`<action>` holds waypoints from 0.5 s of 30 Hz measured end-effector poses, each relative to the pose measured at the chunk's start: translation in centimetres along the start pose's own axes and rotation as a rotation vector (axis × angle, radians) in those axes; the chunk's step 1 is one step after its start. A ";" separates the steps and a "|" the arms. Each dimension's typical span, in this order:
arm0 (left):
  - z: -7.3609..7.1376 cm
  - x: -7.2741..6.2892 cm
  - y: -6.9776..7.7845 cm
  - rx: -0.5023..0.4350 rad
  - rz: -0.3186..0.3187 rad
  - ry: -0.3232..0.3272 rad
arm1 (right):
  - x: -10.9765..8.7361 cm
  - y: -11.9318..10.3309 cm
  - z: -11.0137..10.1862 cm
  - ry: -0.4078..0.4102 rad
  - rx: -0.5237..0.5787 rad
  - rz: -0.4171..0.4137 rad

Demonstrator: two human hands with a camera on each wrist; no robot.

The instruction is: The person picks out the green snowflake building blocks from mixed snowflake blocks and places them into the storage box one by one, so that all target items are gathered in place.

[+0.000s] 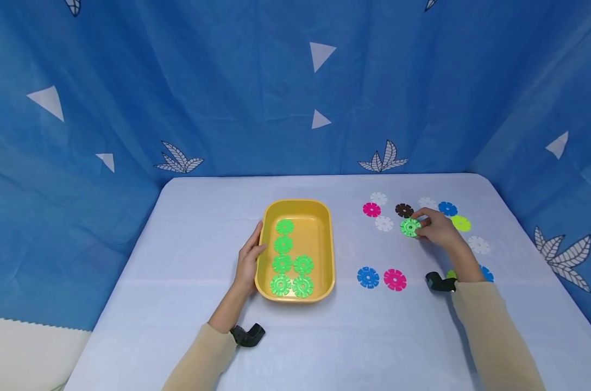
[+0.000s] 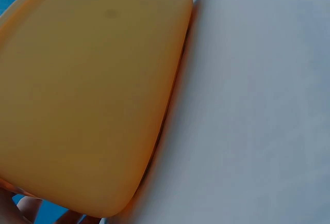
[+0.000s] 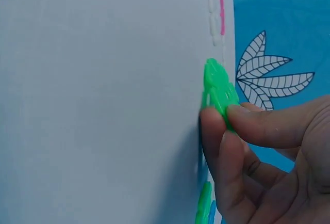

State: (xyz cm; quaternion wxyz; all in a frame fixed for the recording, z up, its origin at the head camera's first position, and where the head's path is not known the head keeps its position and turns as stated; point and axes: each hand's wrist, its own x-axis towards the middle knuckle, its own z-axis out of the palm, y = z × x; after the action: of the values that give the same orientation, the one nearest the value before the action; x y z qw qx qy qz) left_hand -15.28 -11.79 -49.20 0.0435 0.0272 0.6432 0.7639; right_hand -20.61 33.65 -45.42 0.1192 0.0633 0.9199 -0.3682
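Note:
My right hand (image 1: 437, 227) pinches a green notched plastic disc (image 1: 410, 227) between thumb and fingers, over the right part of the table. In the right wrist view that green disc (image 3: 219, 87) shows tilted almost edge-on, above the white cloth. My left hand (image 1: 249, 259) holds the left side of a yellow tray (image 1: 320, 250), thumb at its rim. Several green discs (image 1: 283, 245) lie inside the tray, in a column on the left with two more on the lower right. The tray's outer wall (image 2: 98, 95) fills much of the left wrist view.
Around the right hand lie loose discs: brown (image 1: 404, 210), white (image 1: 384, 223), pink (image 1: 371, 209), blue (image 1: 447, 208) and yellow-green (image 1: 461, 223). Nearer me are a blue disc (image 1: 368, 277) and a pink disc (image 1: 395, 279). A blue curtain (image 1: 256, 87) hangs behind the table.

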 end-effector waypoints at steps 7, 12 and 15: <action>0.2 0.1 0.0 -0.012 0.004 -0.004 | -0.8 -0.7 -0.6 0.067 0.102 0.004; 0.2 0.0 0.1 -0.012 0.008 -0.004 | -0.9 -2.0 -0.6 0.092 0.137 -0.022; 0.0 0.0 0.1 -0.006 0.010 -0.003 | -1.0 -3.2 -0.1 0.075 0.148 -0.042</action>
State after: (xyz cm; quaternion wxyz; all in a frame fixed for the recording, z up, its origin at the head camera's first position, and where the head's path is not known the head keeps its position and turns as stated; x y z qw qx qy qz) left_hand -15.25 -11.77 -49.10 0.0409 0.0313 0.6406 0.7662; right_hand -20.35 31.41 -42.94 0.0721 0.0664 0.8951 -0.4349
